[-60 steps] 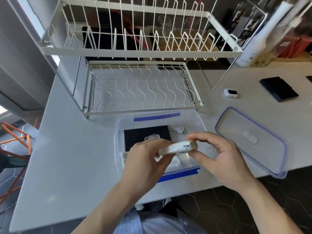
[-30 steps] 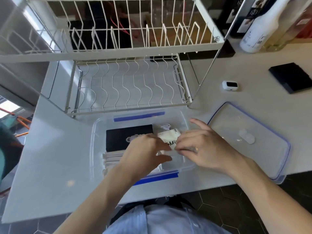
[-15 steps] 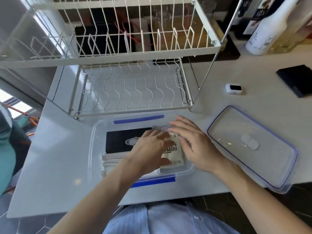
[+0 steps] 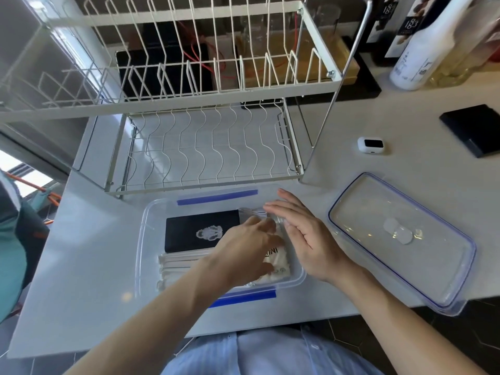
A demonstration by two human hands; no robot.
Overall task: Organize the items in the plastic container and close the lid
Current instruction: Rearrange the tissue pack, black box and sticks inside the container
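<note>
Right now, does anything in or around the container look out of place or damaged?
Nothing looks spilled or damaged. The lid lies off the container, flat, its corner overhanging the counter edge. Both hands, left and right, rest on a white packet inside.

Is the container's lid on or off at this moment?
Off. The lid lies flat on the counter to the right of the open container, while both hands are inside it.
</note>
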